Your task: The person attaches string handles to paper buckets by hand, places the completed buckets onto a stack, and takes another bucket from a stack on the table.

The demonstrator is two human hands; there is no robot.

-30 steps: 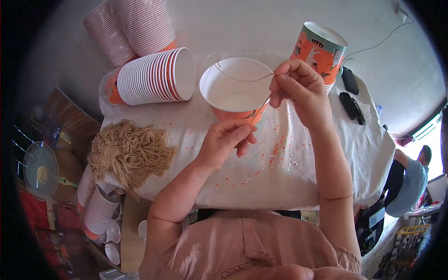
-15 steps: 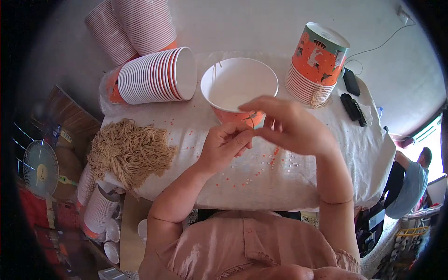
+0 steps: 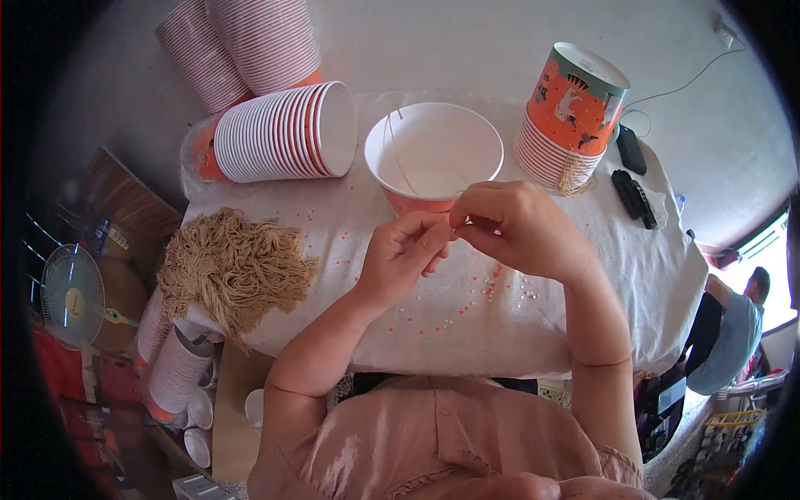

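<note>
A white-lined paper bucket point(image 3: 433, 150) stands upright on the covered table, with a thin string point(image 3: 400, 157) hanging over its far left rim and down inside. In front of the bucket, my left hand point(image 3: 407, 254) pinches the string's end, of which little shows. My right hand point(image 3: 521, 229) meets its fingertips, also closed in a pinch at the string. The fingers hide the rest of the string there. To the left lies a heap of tan string point(image 3: 237, 271). Small orange and white dots point(image 3: 492, 287) are scattered on the cloth near my hands.
Nested buckets point(image 3: 271, 135) lie on their side at the left, with more stacks behind. At the right stand upside-down stacked buckets point(image 3: 575, 104), a black phone point(image 3: 631, 150) and a black object point(image 3: 633, 198). A person point(image 3: 733, 329) sits at the far right; a fan point(image 3: 73, 296) is at the left.
My right hand has come down from above the bucket's right rim to my left fingertips. The string once stretched between the rim and that hand now hangs inside the bucket.
</note>
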